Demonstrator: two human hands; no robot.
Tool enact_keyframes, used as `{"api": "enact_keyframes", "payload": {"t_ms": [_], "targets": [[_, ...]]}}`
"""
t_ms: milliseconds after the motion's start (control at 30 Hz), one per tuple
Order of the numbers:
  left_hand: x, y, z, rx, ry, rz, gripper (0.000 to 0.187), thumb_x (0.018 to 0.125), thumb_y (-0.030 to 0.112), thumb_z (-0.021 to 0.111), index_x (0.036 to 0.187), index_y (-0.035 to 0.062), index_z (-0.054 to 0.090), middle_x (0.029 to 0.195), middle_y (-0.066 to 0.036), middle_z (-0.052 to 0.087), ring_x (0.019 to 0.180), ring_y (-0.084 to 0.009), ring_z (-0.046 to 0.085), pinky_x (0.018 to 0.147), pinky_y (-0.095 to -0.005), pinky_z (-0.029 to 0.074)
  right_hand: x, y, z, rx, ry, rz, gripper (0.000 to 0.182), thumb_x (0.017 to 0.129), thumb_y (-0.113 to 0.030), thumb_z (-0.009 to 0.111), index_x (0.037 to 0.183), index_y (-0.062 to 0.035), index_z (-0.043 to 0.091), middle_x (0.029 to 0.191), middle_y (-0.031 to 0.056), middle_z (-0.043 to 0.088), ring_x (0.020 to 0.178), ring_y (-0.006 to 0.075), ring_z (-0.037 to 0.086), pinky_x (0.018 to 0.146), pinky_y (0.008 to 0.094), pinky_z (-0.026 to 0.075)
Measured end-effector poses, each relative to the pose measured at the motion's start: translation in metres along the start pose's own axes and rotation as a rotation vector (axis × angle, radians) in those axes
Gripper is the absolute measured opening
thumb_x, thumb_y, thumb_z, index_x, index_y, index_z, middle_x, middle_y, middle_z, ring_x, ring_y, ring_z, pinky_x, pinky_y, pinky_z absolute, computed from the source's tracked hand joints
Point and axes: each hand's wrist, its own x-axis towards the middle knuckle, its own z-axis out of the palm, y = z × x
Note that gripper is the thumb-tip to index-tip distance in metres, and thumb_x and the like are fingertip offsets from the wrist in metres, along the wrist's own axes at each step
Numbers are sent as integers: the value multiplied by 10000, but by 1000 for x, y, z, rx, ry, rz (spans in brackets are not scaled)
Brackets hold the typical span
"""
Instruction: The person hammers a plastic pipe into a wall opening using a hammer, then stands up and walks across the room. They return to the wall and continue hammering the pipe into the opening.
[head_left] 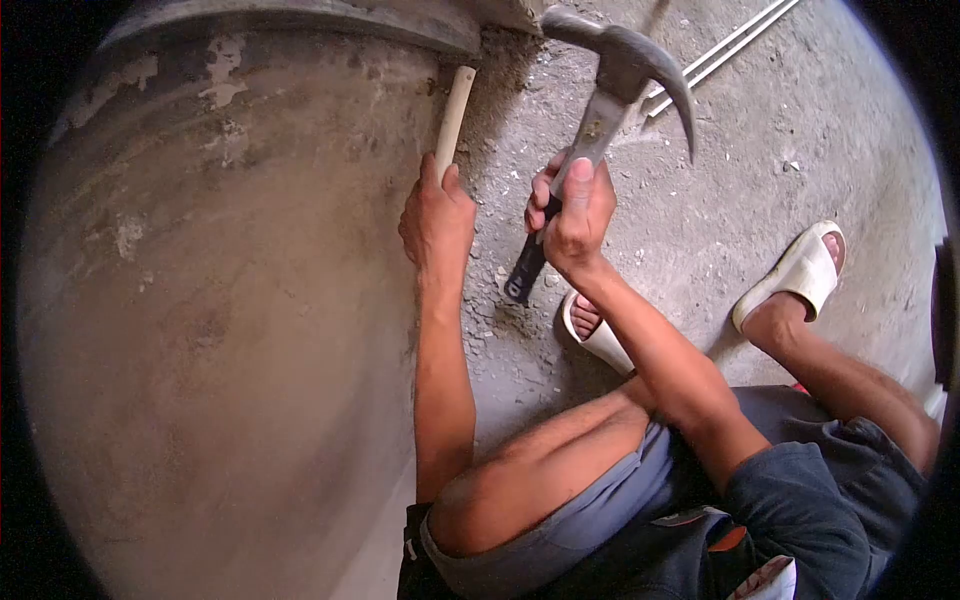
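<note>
My left hand [438, 222] is closed around a pale, cream-coloured rod [456, 115], whose upper end reaches up beside the wall near a ledge. What the rod's lower end looks like is hidden in the fist. To the right, my right hand [577, 210] grips a claw hammer [625, 70] by its neck and upper handle. The hammer's metal head is up, its curved claw points right and down, and its black handle end sticks out below the hand. Hammer and rod are apart.
A stained plaster wall [230, 300] fills the left side, with a curved ledge [330, 22] at the top. Rubble lies on the concrete floor [700, 230] along the wall. Two thin white strips [722, 55] lie at the upper right. Sandalled feet [795, 280] stand below.
</note>
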Motion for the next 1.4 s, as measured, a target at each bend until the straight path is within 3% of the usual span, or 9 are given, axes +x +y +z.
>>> {"api": "enact_keyframes", "payload": {"t_ms": [167,433,500,567,833,900,1033,1200,1400], "targets": [[6,-11,11,-57,17,42,360,923,303,435,1169,56,528,988,-236,630,910,-424,595,772,-511,456,20,63,-7,-837,-101,-288,380,978,-391,382,790,-63,432,572,34,444,403,128,423,354,280,365],[9,-18,16,-63,-1,-2,343,920,307,432,1195,129,534,1009,-224,631,932,-429,588,786,-505,456,-6,25,15,184,170,-112,363,977,-382,393,804,-68,448,594,37,464,428,128,445,364,284,367],[12,-11,11,-101,41,33,343,921,307,429,1194,130,536,1019,-226,628,942,-429,584,792,-503,456,28,49,-6,-892,-83,-466,352,979,-363,405,772,-79,428,602,32,466,417,113,433,377,261,375],[5,1,-2,-143,9,4,371,924,314,420,1195,87,534,1037,-241,617,967,-423,576,805,-496,452,39,27,-8,-718,-129,165,383,988,-357,373,753,-58,418,573,52,447,380,139,417,380,294,375],[7,-10,5,-191,9,72,370,945,289,445,1128,-22,527,939,-255,600,855,-417,577,738,-454,458,28,35,-8,-803,-4,-350,385,974,-368,405,790,-33,451,549,49,468,378,133,429,353,298,358],[11,-3,7,-231,45,179,375,958,298,434,1150,-15,510,845,-215,616,726,-362,610,639,-420,490,40,3,-14,-729,-204,224,424,954,-361,399,926,46,513,728,302,561,750,496,554,687,542,413],[-46,22,11,-1449,-297,-339,390,977,372,411,1180,45,474,640,42,390,458,-21,321,379,-181,292,27,-9,-39,-566,-96,156,444,969,-401,386,892,25,487,561,177,542,485,294,575,472,422,437],[-31,6,16,-377,77,167,306,926,216,444,1147,18,518,969,-258,616,817,-473,584,690,-518,464,31,-5,-49,-339,-100,123,418,978,-434,360,835,-50,440,528,36,445,355,117,427,321,256,336],[-12,-17,7,-2,74,108,369,920,317,467,1209,92,515,949,-237,634,824,-431,609,693,-524,470,19,11,-30,-322,-125,138,415,978,-432,364,848,-46,446,541,33,448,359,120,427,327,259,341]]}}
